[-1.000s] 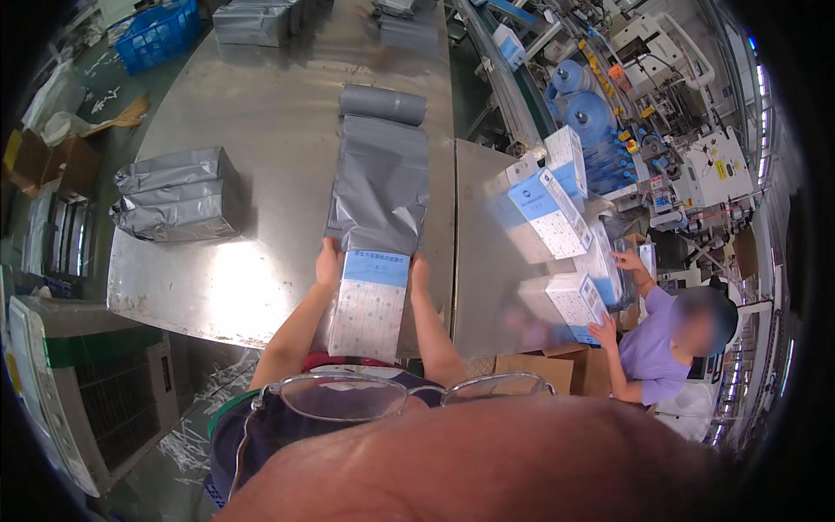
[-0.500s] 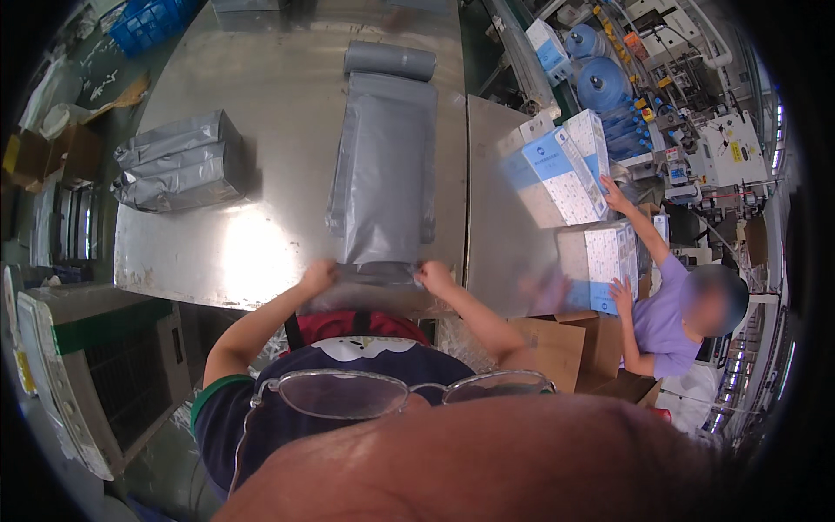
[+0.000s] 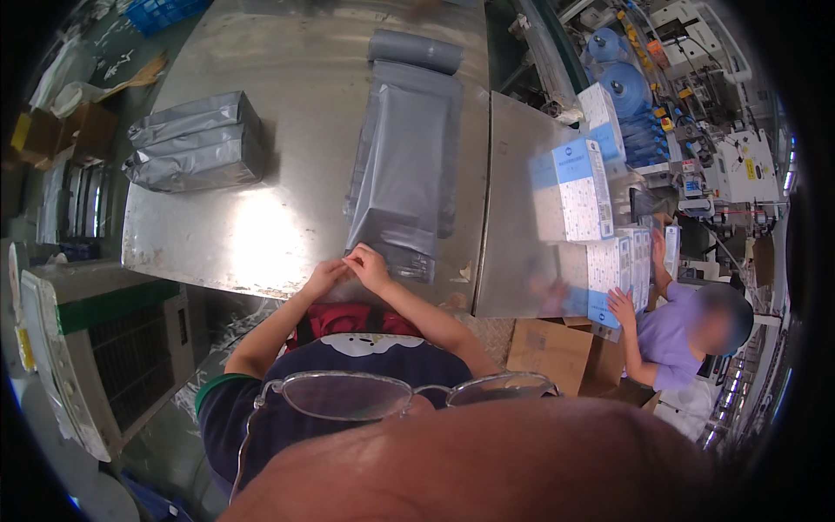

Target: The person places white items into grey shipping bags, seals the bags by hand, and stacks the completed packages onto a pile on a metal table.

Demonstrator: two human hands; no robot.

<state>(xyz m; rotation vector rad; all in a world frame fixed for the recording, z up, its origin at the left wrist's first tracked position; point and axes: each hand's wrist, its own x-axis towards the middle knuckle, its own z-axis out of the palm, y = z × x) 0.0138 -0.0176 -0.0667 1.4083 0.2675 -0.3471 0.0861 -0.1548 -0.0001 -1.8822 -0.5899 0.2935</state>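
The steel table [image 3: 287, 226] fills the upper middle of the view. On it, at about 11 o'clock from the hands, sit finished grey wrapped bundles [image 3: 196, 143]. At 3 o'clock a co-worker's hand [image 3: 621, 304] rests on stacked blue-and-white boxes [image 3: 570, 191]. The grey plastic mailer bag [image 3: 404, 170] lies flat, its long axis running 12 to 6 o'clock, the open mouth toward the person at the near table edge and a roll of the same film [image 3: 416, 50] at its far end. It already looks filled; only the mouth seems left to close. The left hand [image 3: 326, 276] and right hand [image 3: 370, 265] meet at that near edge, fingers pinched together, probably on the flap, though the grip is too small to be sure
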